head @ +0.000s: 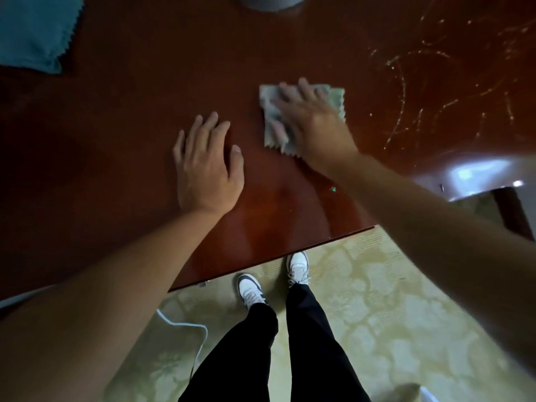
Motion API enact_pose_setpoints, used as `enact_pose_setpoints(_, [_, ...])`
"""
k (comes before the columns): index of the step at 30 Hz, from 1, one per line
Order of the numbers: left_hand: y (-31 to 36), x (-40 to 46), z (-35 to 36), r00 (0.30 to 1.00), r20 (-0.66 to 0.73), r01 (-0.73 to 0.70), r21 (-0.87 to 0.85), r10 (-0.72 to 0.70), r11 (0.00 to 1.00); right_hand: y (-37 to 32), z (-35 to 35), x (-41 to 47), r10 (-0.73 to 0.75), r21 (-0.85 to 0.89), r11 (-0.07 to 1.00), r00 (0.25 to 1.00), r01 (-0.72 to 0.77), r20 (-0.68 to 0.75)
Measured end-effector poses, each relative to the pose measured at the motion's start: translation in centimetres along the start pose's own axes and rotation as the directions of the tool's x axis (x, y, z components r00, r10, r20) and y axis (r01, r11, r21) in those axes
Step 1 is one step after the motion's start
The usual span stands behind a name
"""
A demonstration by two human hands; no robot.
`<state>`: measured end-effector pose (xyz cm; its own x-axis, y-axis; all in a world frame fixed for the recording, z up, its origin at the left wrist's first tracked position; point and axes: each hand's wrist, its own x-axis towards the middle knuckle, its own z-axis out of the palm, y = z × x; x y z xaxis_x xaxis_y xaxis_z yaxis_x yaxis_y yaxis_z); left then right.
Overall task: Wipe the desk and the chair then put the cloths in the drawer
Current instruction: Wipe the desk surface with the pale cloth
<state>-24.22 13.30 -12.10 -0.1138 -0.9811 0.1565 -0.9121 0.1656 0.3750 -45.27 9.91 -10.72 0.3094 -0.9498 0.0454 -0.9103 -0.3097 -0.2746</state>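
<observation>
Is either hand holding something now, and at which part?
Nothing is gripped. The right hand presses flat on the grey-green cloth's middle; the left hand rests on the desk.

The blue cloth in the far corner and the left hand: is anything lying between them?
No. In the head view, only bare desk lies between the blue cloth and the left hand.

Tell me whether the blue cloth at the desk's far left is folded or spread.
Folded: the blue cloth shows stacked layers along its near edge.

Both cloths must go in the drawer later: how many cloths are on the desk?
2: a grey-green cloth under the right hand mid-desk, and a blue cloth at the far left corner, partly cropped. Others may lie outside the frame.
</observation>
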Motion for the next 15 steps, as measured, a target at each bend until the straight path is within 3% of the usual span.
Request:
enact_pose_setpoints(5, [0.5,0.2,0.2,0.999,-0.028,0.024,-0.001,-0.024,1.000,3.6,-1.5,-0.5,0.148,-0.008,0.989,0.989,-0.148,-0.024])
enact_pose_setpoints(7, [1.9,0.5,0.5,0.999,-0.043,-0.008,-0.054,0.005,0.999,2.0,-0.9,-3.8,0.096,0.016,0.995,0.995,-0.095,-0.034])
enact_pose_setpoints(11, [5.3,0.3,1.9,0.975,0.021,-0.220,-0.097,0.223,0.971,3.1,-1.8,-6.4,-0.071,0.037,0.997,0.996,0.069,0.049])
enact_pose_setpoints(15, [5.7,-0.3,2.9,0.967,0.025,-0.254,-0.058,0.255,0.966,8.3,-3.7,-1.6,0.152,-0.016,0.988,0.988,-0.152,-0.004])
